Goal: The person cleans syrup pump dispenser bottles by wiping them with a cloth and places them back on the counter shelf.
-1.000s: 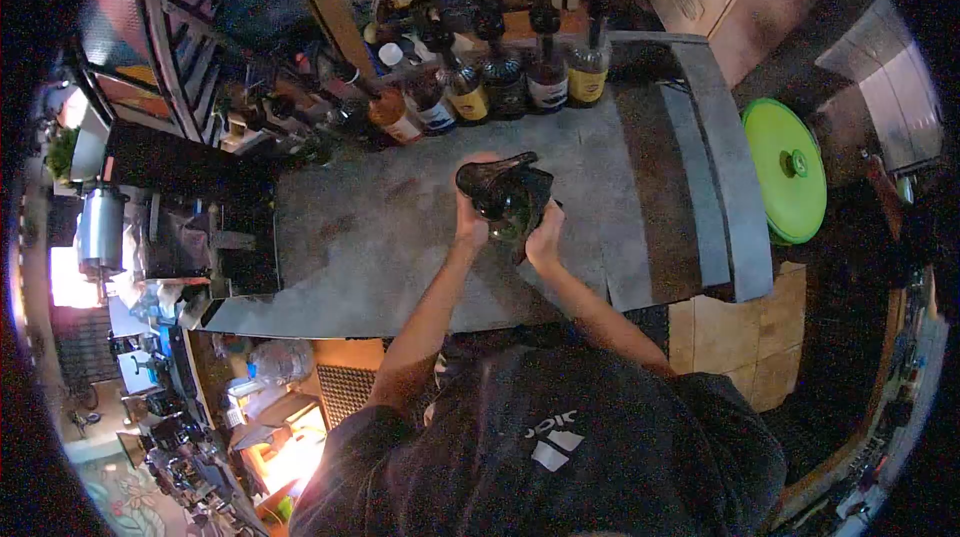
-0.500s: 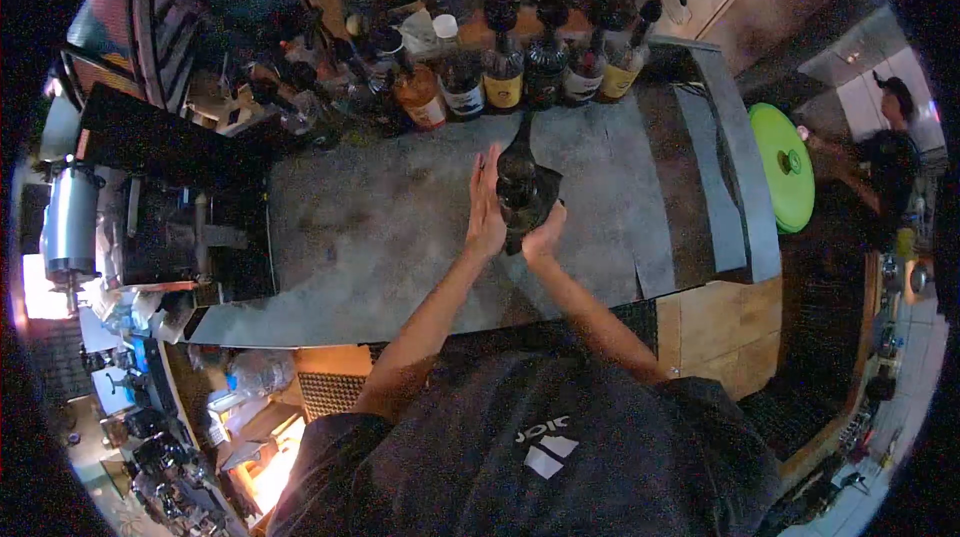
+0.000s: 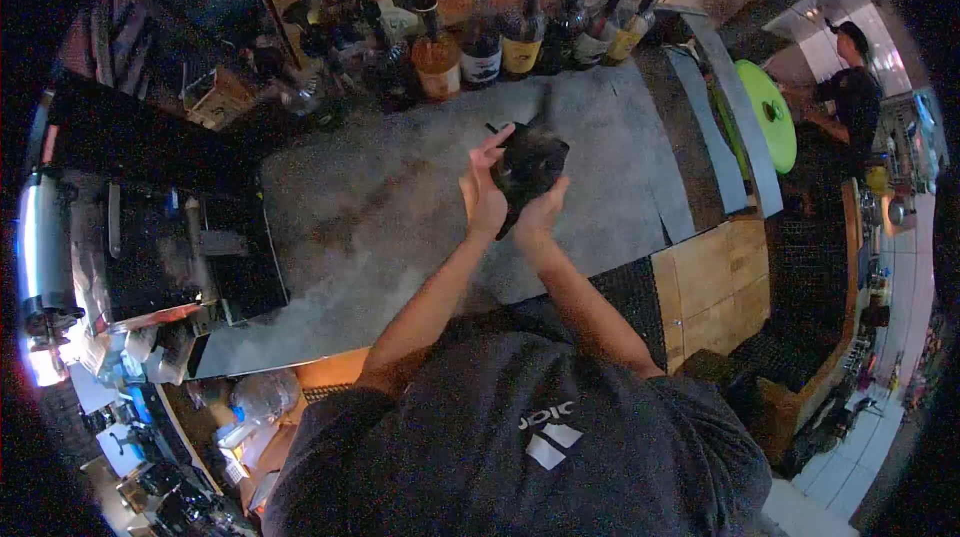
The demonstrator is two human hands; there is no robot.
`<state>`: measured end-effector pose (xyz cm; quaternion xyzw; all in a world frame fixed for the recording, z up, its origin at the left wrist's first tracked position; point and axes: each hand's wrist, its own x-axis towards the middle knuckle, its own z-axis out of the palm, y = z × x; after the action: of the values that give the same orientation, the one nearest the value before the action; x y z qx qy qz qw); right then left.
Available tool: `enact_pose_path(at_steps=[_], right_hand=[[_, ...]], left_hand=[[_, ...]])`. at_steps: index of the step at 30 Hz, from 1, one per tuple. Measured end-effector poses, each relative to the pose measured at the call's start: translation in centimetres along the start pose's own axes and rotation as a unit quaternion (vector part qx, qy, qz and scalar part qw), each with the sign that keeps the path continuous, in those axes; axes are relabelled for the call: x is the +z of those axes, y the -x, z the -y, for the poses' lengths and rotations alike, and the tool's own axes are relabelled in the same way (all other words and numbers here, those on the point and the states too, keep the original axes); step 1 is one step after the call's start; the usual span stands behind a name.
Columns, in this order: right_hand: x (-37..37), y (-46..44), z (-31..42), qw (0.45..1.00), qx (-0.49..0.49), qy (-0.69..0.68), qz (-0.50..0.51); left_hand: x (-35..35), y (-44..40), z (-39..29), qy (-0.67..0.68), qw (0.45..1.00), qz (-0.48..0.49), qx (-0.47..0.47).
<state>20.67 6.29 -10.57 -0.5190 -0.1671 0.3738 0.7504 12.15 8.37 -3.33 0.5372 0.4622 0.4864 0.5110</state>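
Observation:
Between my two hands, above the grey counter [image 3: 380, 177], is a dark object with a narrow handle-like part [image 3: 544, 107] pointing away from me. A black cloth [image 3: 535, 159] appears bunched around it, so its exact kind is hard to make out. My left hand [image 3: 484, 192] is pressed along its left side, fingers partly extended upward. Around the lower right of the dark bundle curls my right hand [image 3: 543, 207], its fingertips mostly hidden behind the cloth.
Several syrup bottles with pumps, among them an orange one [image 3: 437, 67] and a yellow-labelled one [image 3: 521, 55], line the counter's back edge. A round green disc [image 3: 766, 117] stands at the right, with another person [image 3: 850, 87] beyond it. Dark equipment [image 3: 150, 237] occupies the left.
My view has turned and shifted slightly. The dark object and cloth have rotated between my hands; the narrow part now looks blurred and tilts more to the right.

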Motion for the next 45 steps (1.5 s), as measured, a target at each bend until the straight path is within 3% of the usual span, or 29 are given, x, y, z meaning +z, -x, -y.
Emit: enact_pose_path(at_steps=[1,2,4,5,7,9,11,12,13,14,18,20,23,27,30,33,35,39,41,45], right_hand=[[0.9,0.4,1.0,0.979,0.124,-0.159,-0.008],[1.5,0.7,1.7,0.98,0.12,-0.161,-0.009],[2.3,0.8,2.5,0.996,-0.018,0.021,0.083],[2.1,0.5,1.8,0.996,-0.018,0.022,0.08],[1.4,-0.5,0.2,0.987,-0.089,0.136,0.016],[1.2,-0.5,2.6,0.994,-0.059,0.093,0.025],[-0.9,-2.0,3.2,0.998,-0.031,0.051,0.036],[-3.2,-3.6,1.7,0.998,-0.007,0.059,-0.002],[-4.4,-4.2,0.7,0.997,0.016,0.068,-0.04],[-1.8,-1.3,6.2,0.997,0.057,0.042,0.013],[-5.5,-2.8,3.6,0.995,0.077,0.049,-0.033],[-5.9,-2.8,3.5,0.999,0.039,0.025,0.006],[-4.9,-2.0,4.3,0.997,0.072,-0.028,-0.004],[-4.0,-0.9,5.5,0.995,0.09,-0.014,-0.048],[-4.7,-1.1,5.5,0.993,0.083,0.075,-0.044],[-5.4,-1.0,5.2,0.99,0.12,0.073,-0.031],[-5.9,-1.0,4.7,0.987,0.105,0.119,-0.016],[-7.8,-2.4,1.7,0.993,0.087,0.079,-0.006],[-7.1,-2.0,1.9,0.984,0.018,0.173,-0.029],[-4.9,-0.8,4.1,0.992,0.093,0.076,-0.029]], left_hand=[[-0.3,-0.5,-0.1,0.007,1.0,-0.006,-0.011],[-0.2,-1.2,0.8,0.095,0.994,-0.062,0.01],[-0.9,-2.2,1.5,0.117,0.991,-0.031,0.052],[-1.4,-2.3,1.5,0.136,0.987,-0.004,0.087],[-2.0,-2.2,0.9,0.135,0.989,0.03,0.06],[-3.0,-2.4,1.9,0.134,0.988,0.061,0.035],[-4.1,-2.6,5.1,0.107,0.973,0.124,0.16],[-4.6,-1.6,4.5,0.107,0.974,0.123,0.157],[-5.3,0.0,3.4,0.026,0.977,0.132,0.163],[-5.6,1.0,2.6,-0.056,0.974,0.14,0.167],[-5.0,1.7,2.9,-0.103,0.971,0.121,0.177],[-4.5,1.6,4.0,-0.119,0.974,0.067,0.181],[-4.2,2.1,5.0,-0.104,0.972,0.021,0.208],[-4.4,2.4,5.2,-0.117,0.972,0.025,0.201],[-4.5,2.5,4.9,-0.117,0.977,0.021,0.177],[-4.0,2.2,4.8,-0.122,0.965,-0.002,0.232],[-3.4,2.5,3.4,-0.092,0.973,0.0,0.213],[-2.3,2.2,4.1,-0.038,0.982,0.002,0.188],[-2.1,2.1,5.2,-0.017,0.983,-0.012,0.185],[-2.0,1.9,6.0,-0.004,0.984,-0.005,0.181]])
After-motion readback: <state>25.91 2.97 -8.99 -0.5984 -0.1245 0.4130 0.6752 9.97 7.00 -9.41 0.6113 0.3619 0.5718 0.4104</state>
